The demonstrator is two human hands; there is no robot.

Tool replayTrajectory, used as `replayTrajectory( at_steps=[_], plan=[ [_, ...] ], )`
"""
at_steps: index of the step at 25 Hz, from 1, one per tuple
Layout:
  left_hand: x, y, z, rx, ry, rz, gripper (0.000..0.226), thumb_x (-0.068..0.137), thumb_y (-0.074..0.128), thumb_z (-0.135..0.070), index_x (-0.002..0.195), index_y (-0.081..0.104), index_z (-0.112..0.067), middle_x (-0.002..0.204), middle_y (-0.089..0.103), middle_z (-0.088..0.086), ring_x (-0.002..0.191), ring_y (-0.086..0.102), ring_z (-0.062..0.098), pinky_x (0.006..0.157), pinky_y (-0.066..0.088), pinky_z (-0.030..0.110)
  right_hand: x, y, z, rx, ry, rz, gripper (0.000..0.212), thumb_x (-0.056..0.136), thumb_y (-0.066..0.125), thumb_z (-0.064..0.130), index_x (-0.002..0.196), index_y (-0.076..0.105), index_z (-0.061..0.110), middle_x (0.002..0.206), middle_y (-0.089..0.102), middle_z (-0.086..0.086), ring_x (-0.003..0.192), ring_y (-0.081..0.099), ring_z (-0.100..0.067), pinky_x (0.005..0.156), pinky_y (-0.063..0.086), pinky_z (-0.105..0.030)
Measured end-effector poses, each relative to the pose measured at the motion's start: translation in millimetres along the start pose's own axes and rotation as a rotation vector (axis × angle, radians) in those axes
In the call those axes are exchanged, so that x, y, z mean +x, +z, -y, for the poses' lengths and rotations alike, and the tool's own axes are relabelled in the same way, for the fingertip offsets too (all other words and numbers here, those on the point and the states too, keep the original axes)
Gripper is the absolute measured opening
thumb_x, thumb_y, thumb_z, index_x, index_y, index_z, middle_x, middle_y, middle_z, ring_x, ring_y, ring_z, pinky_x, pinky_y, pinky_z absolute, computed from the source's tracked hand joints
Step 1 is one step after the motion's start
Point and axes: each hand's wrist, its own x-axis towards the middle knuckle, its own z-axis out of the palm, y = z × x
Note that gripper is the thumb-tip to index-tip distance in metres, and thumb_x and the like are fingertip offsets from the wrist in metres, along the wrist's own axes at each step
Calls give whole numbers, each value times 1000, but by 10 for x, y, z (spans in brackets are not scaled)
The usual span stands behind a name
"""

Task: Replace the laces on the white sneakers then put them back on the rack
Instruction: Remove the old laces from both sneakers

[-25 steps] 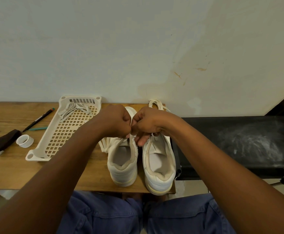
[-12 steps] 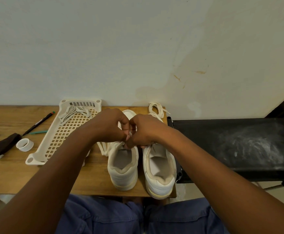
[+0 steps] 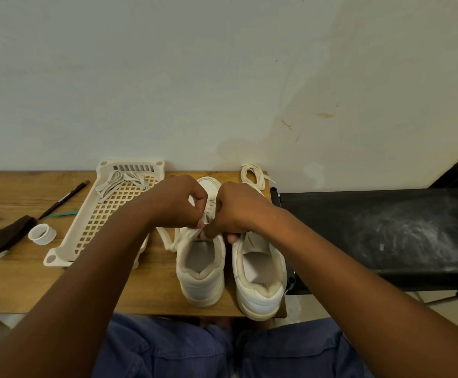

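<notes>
Two white sneakers stand side by side on the wooden worktop (image 3: 17, 282), heels toward us, and we take the left sneaker (image 3: 201, 271) as our landmark. Directly over its tongue, our left hand (image 3: 177, 203) and right hand (image 3: 234, 211) meet knuckle to knuckle; the fingers (image 3: 199, 199) of both are curled and appear to pinch a lace (image 3: 172, 241) between them, though the exact contact is hidden behind the knuckles. We judge that the hands sit this close together so that the lace can be fed or drawn snug at the upper eyelets. A loose loop of that lace falls just to the left of the landmark, onto the worktop. The right sneaker (image 3: 259, 279) stands just beside the landmark on its right, kept within reach for its turn; we cannot tell how far it is laced. Beyond it, near the wall, lies a coiled spare lace (image 3: 253, 174). Left of the landmark rests a cream perforated rack (image 3: 86, 230), with a grey lace (image 3: 118, 181) heaped at its far end, probably a removed one. Farther left lie a pen (image 3: 64, 199), a white ring (image 3: 42, 233) and a dark pad (image 3: 5, 238). Well to the right stands a black stand (image 3: 386, 227).
</notes>
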Motion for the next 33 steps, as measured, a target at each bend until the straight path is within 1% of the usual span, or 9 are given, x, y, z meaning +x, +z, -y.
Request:
replayTrajectory(
  at_steps=[5, 8, 12, 15, 17, 19, 22, 29, 33],
  plan=[
    [-82, -109, 141, -197, -56, 17, 14, 75, 85, -13, 68, 76, -20, 85, 75, -4, 87, 69, 13, 72, 54, 26, -14, -17, -21, -48, -74, -20, 34, 74, 89, 37, 80, 64, 15, 59, 70, 2, 46, 66, -8, 61, 61, -30],
    [-108, -172, 242, -213, -121, -56, 11, 77, 82, -12, 68, 75, -14, 81, 75, 0, 88, 69, 17, 81, 54, 33, 6, -56, -45, -55, -67, 5, 34, 79, 86, 35, 92, 72, 8, 74, 78, -5, 54, 72, -13, 59, 60, -28],
    [-143, -186, 259, -238, -140, -55, 10, 81, 75, -14, 72, 74, -9, 76, 75, 3, 84, 71, 21, 82, 57, 40, 13, -104, -58, 2, -21, 62, 40, 79, 88, 35, 101, 71, 6, 78, 79, -8, 65, 76, -19, 51, 54, -24],
    [-135, -172, 289, -178, -196, -110, 4, 82, 72, -15, 85, 70, -16, 85, 73, 1, 89, 70, 21, 88, 59, 44, -31, -95, -57, -14, -62, 45, 43, 80, 86, 39, 108, 62, 16, 87, 76, -1, 66, 74, -17, 59, 58, -29],
    [-116, -159, 287, -205, -194, -76, 7, 83, 75, -16, 88, 70, -17, 84, 71, -2, 87, 68, 19, 84, 58, 39, -39, -59, -64, -131, -158, -38, 48, 79, 83, 43, 111, 54, 23, 94, 67, 3, 77, 67, -15, 70, 58, -37],
    [-108, -146, 255, -253, -155, 9, 20, 81, 83, -29, 76, 69, -16, 69, 68, -4, 71, 64, 13, 72, 53, 33, -23, -15, -67, -196, -256, -105, 46, 77, 82, 45, 107, 52, 29, 101, 61, 3, 88, 61, -18, 76, 57, -44],
    [-88, -101, 243, -191, -140, 119, 34, 75, 87, -42, 59, 65, -21, 57, 58, -7, 58, 52, 8, 62, 43, 29, 2, 40, -44, -204, -335, -133, 34, 76, 82, 43, 98, 59, 32, 108, 51, 2, 90, 58, -20, 75, 56, -41],
    [-57, -114, 240, -260, -240, 131, 19, 82, 82, -13, 67, 75, -2, 57, 65, -2, 70, 59, 17, 74, 49, 33, 3, 143, 14, -268, -449, -279, 16, 85, 77, 41, 94, 76, 28, 106, 55, 0, 101, 52, -18, 76, 55, -38],
    [-24, -119, 303, -288, -328, 159, 20, 83, 82, -18, 80, 79, 2, 83, 75, 18, 78, 59, 22, 72, 47, 34, -2, 126, 34, -216, -431, -394, 9, 84, 71, 34, 83, 73, 25, 104, 57, 3, 99, 52, -18, 73, 55, -40]
  ],
)
